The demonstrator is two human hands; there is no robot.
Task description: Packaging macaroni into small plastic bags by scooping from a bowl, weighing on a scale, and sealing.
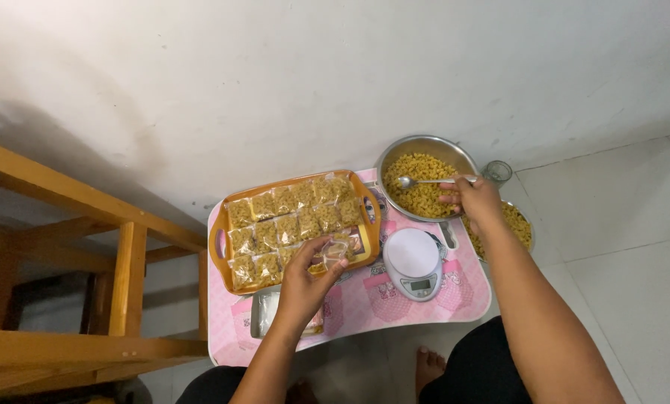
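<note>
White plastered wall and pale floor tiles frame what we see from the head camera, with a low pink patterned lap table set against the wall and a wooden bench frame to the left of it.

On the table's left half we find an orange rectangular plastic tray with handles, filled with rows of small clear packets of yellow pasta. Our left hand rests at the tray's near right corner, its fingers curled and closed around one clear packet of yellow pasta, which lies just over the tray's rim. Below that wrist sits a small metal tin on the table's near edge.

At the table's middle we see a white round digital kitchen scale, with nothing on its platform. Behind it, touching the wall side, stands a round steel bowl of loose yellow pasta. Our right hand hovers over the bowl's right rim, fingers pinched together on the handle of a long metal spoon, whose bowl end lies in the pasta. A second steel dish of yellow pasta shows partly under that forearm, and a small clear glass jar stands by the wall.
</note>
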